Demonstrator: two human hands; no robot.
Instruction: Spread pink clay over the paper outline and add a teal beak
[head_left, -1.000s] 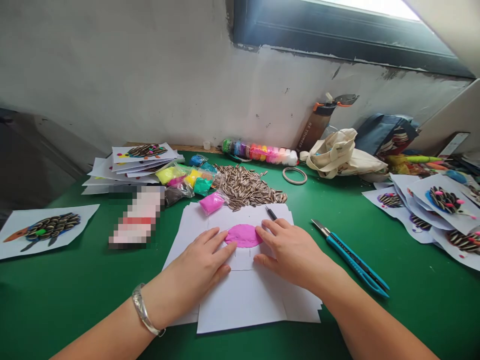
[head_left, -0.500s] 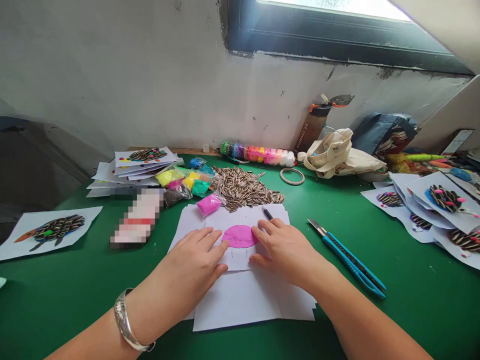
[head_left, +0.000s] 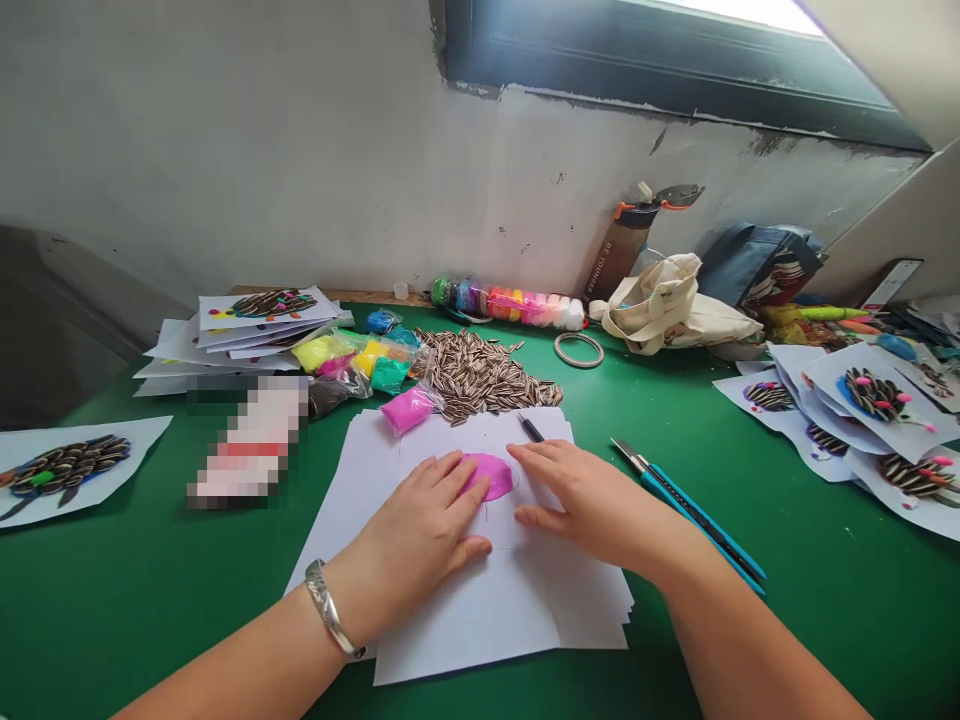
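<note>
A flat pink oval of modelling clay [head_left: 493,478] lies on a white paper sheet [head_left: 465,610] with a few pencil lines below and beside it. My left hand [head_left: 424,525] rests over the clay's left part, fingers spread and pressing on it, hiding that side. Just right of the clay, my right hand [head_left: 574,495] is held with its fingers apart, its tips near the paper and holding nothing. A dark pen [head_left: 531,428] lies on the paper beyond my right fingers. More sheets are stacked underneath.
Behind the paper lie sunflower seeds [head_left: 487,375] and bagged clay [head_left: 409,408]. To the right are a blue utility knife [head_left: 705,525], a tape roll [head_left: 578,350] and seed pictures [head_left: 877,400]. A stack of pictures [head_left: 255,325] stands at left, with a bottle [head_left: 619,255] by the wall.
My left hand has moved right and onto the clay, covering its left part. My right hand has drawn back off the clay's right edge. The view has shifted slightly.
</note>
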